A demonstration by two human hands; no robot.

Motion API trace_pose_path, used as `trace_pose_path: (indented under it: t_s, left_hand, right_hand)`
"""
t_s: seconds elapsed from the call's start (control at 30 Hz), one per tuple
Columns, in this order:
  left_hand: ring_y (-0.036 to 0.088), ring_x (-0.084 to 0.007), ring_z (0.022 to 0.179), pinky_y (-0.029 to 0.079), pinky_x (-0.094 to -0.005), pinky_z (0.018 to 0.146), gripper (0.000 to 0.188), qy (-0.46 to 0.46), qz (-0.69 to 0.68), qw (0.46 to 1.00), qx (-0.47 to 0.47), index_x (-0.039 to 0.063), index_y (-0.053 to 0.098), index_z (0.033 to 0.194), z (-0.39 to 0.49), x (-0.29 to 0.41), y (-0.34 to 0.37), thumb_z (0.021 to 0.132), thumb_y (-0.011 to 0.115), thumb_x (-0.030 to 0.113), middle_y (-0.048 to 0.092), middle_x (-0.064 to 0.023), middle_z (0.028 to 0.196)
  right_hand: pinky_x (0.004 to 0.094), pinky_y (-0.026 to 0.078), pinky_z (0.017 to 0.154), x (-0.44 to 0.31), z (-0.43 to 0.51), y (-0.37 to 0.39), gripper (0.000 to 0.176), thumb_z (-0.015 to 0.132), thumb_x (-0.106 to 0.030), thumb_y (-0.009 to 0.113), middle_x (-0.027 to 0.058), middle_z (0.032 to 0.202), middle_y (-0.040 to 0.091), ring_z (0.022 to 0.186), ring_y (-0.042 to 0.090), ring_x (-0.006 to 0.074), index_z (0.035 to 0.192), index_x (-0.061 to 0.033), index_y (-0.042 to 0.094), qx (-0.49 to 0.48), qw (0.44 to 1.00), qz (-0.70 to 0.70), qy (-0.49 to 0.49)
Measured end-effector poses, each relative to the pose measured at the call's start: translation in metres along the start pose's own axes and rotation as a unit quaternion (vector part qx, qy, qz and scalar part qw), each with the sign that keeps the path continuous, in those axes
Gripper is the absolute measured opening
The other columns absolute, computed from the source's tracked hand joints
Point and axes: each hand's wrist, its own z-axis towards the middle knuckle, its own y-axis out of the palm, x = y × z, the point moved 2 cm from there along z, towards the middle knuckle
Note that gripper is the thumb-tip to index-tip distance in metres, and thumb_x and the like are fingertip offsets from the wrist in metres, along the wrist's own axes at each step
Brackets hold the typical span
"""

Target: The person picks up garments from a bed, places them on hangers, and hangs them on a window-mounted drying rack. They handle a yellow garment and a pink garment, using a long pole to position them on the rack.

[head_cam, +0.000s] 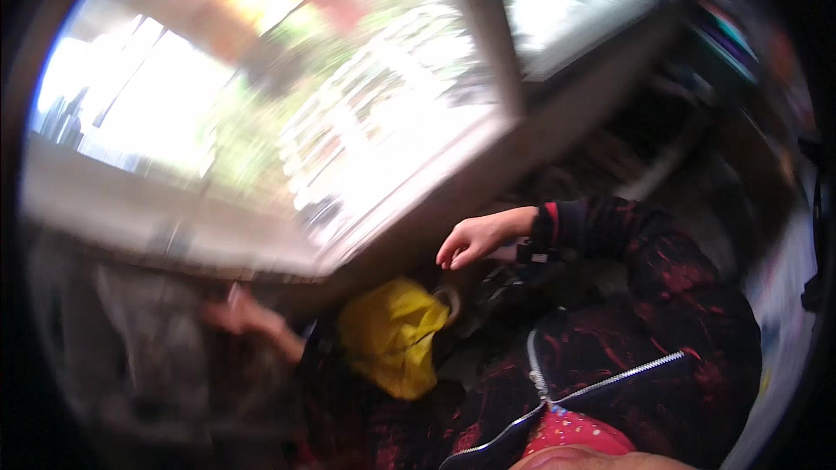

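Note:
My right hand [480,238] reaches out from a dark, red-patterned sleeve near the middle of the view. Its fingers are loosely curled, with a small gap between thumb and fingers, and nothing shows in them. Further left, my left hand [245,316] is raised and blurred, close under the light ledge below the window. A small pale spot shows at its fingers; whether that is a held thing is unclear. Between the two arms is a crumpled yellow plastic bag or cloth [398,339], nearest to the left forearm. A pale ring-shaped thing [448,300] lies beside it.
A large bright window [366,143] with a pale ledge [163,228] spans the upper left. Its frame post [483,32] divides it from another pane. Dark, blurred clutter [620,150] lies beyond my right arm. A greyish hanging sheet or surface [150,346] is at the lower left.

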Motion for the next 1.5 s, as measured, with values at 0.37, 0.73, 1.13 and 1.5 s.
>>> trace_pose_path:
  t_s: [0.37,0.73,1.13,1.5]
  left_hand:
    - [0.051,-0.0333,0.110,0.044,-0.0455,0.094,0.055,-0.245,-0.108,0.867,-0.421,0.008,0.032,0.139,-0.271,0.002,0.210,0.091,0.051,0.029,0.039,-0.0175,0.135]
    - [0.056,-0.0286,0.107,0.043,-0.0420,0.093,0.045,-0.138,-0.313,0.688,-0.640,0.004,0.053,0.124,-0.404,0.417,0.376,0.090,0.053,0.034,0.055,-0.0141,0.123]
    - [0.063,-0.0175,0.087,0.050,-0.0267,0.074,0.035,-0.147,-0.243,0.133,-0.949,-0.003,0.055,0.117,-0.767,0.679,0.280,0.087,0.057,0.015,0.063,-0.0109,0.104]
    - [0.055,-0.0186,0.094,0.044,-0.0329,0.077,0.051,0.093,-0.172,-0.122,-0.973,0.003,0.053,0.124,-1.139,0.769,0.093,0.080,0.064,0.026,0.059,-0.0092,0.110]
  right_hand:
    - [0.0291,0.046,0.087,-0.001,-0.423,0.187,0.039,0.087,-0.024,0.061,0.0089,0.108,0.065,0.099,0.060,0.0177,0.117,0.0001,0.057,0.580,0.765,0.060,0.272]
    - [0.0262,0.049,0.074,-0.018,-0.509,0.576,0.046,0.089,-0.029,0.059,0.0090,0.103,0.064,0.086,0.060,0.0122,0.122,0.0018,0.052,0.900,0.283,0.235,0.234]
    - [0.0283,0.050,0.075,0.008,-0.484,0.770,0.036,0.091,-0.023,0.054,0.0080,0.104,0.064,0.090,0.061,0.0141,0.118,0.0006,0.054,0.980,0.023,0.184,0.065]
    - [0.0287,0.048,0.067,-0.044,-0.301,0.803,0.032,0.087,-0.026,0.058,0.0069,0.100,0.060,0.081,0.060,0.0184,0.114,-0.0089,0.053,0.822,-0.436,0.362,-0.047]
